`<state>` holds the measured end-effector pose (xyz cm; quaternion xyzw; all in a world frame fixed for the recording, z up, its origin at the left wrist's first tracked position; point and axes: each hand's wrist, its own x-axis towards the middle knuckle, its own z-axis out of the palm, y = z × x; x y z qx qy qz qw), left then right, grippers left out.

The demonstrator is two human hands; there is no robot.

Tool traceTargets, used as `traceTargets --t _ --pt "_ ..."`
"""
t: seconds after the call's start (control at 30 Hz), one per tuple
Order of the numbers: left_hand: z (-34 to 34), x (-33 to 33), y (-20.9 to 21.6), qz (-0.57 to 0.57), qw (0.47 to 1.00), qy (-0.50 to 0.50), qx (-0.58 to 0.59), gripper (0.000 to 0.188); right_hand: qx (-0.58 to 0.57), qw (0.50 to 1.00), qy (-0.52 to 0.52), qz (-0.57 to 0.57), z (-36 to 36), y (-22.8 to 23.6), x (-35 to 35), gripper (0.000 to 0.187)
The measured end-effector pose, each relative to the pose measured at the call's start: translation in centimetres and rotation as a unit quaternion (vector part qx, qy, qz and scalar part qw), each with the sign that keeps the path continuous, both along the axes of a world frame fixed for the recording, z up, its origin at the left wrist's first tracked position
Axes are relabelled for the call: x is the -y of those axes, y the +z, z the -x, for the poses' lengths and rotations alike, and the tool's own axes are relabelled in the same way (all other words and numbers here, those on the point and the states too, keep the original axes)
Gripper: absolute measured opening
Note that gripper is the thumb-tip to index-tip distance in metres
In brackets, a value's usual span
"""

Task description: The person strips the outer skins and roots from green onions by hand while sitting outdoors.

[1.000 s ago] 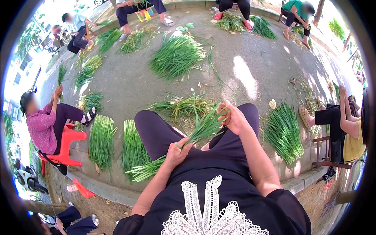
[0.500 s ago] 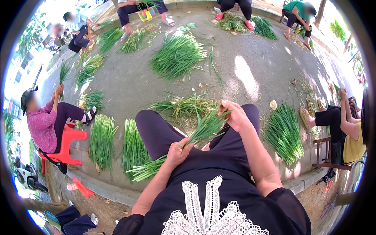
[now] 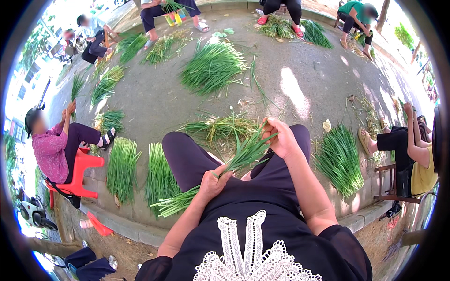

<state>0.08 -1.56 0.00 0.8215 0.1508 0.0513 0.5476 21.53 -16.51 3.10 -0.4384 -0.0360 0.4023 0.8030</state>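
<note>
Extending through the clenched left grip [image 3: 215, 182], green stalks [image 3: 245, 154] meet the pinching right grip [image 3: 280, 138].

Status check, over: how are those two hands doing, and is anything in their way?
Left hand closed around green stalk bundle. Right hand at its leafy end. Pale stalk ends out to the left. Nothing visibly blocking either hand.

Sunlight [image 3: 294, 91] dapples grey pavement [image 3: 154, 98] edged by kerbs [image 3: 140, 232]
</note>
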Motion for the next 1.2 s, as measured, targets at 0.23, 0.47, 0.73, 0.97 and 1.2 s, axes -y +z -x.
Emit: traceTargets --t 0.23,0.47,0.73,0.97,1.2 --pt "0.0 0.0 -0.1 -0.001 1.000 0.001 -0.008 0.029 -0.115 0.988 0.005 -0.105 0.8 1.8 -0.3 0.014" --pt "0.0 -0.1 -0.1 -0.001 1.000 -0.004 -0.010 0.029 -0.201 0.965 -0.001 -0.170 1.0 2.1 -0.7 0.016" --pt "-0.2 -0.1 -0.3 0.007 1.000 -0.005 -0.007 0.028 -0.185 0.971 -0.019 -0.152 1.6 2.9 -1.4 0.015" --pt "-0.1 0.1 -0.2 0.009 1.000 -0.001 -0.002 0.027 -0.180 0.977 -0.019 -0.108 1.5 2.8 -1.3 0.013" --pt "0.0 -0.1 -0.4 0.018 1.000 0.002 0.009 0.028 -0.099 0.986 -0.124 -0.052 -0.5 2.1 0.1 0.008"
